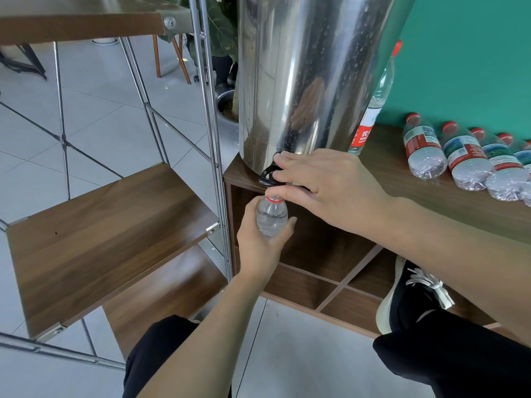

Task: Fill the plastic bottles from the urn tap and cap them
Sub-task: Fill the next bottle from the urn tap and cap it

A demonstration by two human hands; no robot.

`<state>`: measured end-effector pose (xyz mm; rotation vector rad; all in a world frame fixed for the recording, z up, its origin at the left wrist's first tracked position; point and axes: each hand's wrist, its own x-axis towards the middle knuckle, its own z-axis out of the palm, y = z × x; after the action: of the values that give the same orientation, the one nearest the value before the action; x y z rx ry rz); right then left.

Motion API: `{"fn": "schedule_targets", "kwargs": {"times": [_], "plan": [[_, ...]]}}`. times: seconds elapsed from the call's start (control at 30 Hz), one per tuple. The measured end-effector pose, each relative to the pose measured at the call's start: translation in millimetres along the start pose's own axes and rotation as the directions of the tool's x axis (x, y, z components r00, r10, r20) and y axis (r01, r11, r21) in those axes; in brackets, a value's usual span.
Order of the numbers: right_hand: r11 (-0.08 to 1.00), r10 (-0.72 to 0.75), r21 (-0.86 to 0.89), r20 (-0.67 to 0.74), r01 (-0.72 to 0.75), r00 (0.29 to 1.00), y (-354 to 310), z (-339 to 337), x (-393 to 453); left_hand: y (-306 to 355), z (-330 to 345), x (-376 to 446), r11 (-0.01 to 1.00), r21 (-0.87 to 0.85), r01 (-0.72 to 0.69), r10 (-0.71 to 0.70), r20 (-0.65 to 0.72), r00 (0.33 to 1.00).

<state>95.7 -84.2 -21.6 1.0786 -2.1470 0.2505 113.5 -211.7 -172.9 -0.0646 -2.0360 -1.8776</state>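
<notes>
Left hand (260, 239): bottle (271, 215) gripped upright under black tap (270, 175) | Right hand (324, 188): tap pinched by fingers | Urn (310, 79): set on bench (431, 193) | Capped bottles (465, 159): laid at right

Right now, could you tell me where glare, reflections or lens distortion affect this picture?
Head view: the shiny steel urn carries bright streaks and mirrors the right hand above its black tap; the wide lens bends the chrome shelf poles; the clear plastic bottle held by the left hand looks sharp.
</notes>
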Motion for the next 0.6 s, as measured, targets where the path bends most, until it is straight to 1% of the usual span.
{"fn": "schedule_targets", "kwargs": {"times": [0.1, 0.17, 0.3, 0.5, 0.6], "plan": [[0.999, -0.031, -0.039, 0.011, 0.031, 0.999, -0.9, -1.3, 1.7, -1.2, -0.4, 1.2, 1.000, 0.009, -0.004, 0.004, -0.007, 1.000], [0.999, -0.021, -0.038, 0.020, 0.022, 1.000, 0.5, -1.0, 2.9, -1.2, -0.4, 1.1, 1.000, 0.013, -0.006, 0.006, -0.010, 1.000], [0.997, 0.068, -0.033, 0.061, -0.066, 0.996, 2.0, -1.8, 9.4, -0.9, -1.0, 0.8, 0.999, 0.030, 0.013, -0.013, -0.003, 1.000], [0.996, 0.087, 0.009, 0.022, -0.088, 0.996, 1.2, -5.6, 14.0, -4.0, 0.3, 1.3, 0.999, 0.043, 0.028, -0.028, 0.001, 1.000], [0.980, 0.181, 0.073, 0.042, -0.183, 0.983, 1.1, -6.6, 15.5, -4.0, 0.2, 2.0, 0.999, 0.045, 0.030, -0.030, 0.001, 1.000]]}}
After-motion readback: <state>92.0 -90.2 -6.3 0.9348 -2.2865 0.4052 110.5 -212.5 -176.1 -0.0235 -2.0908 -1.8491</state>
